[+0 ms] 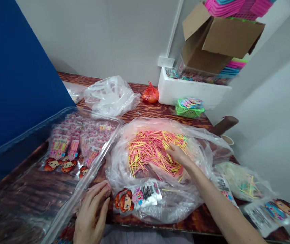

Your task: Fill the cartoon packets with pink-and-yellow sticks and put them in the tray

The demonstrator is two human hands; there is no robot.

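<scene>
A pile of thin pink and yellow sticks (pixel 150 149) lies inside an open clear plastic bag (pixel 124 162) on the wooden table. My right hand (pixel 178 154) reaches into the pile, its fingers curled among the sticks. My left hand (pixel 91 210) rests at the table's near edge, fingers together on the edge of a small printed packet (pixel 137 198) with a cartoon face. What the fingers pinch is unclear.
A clear plastic bin (pixel 101 159) at the left holds several filled packets (pixel 71 149). More packets (pixel 272 211) and a bag of sticks (pixel 241 183) lie at the right. Behind are an empty bag (pixel 109 96), an orange bag (pixel 150 95), a green basket (pixel 189 108) and a white foam box (pixel 190 89).
</scene>
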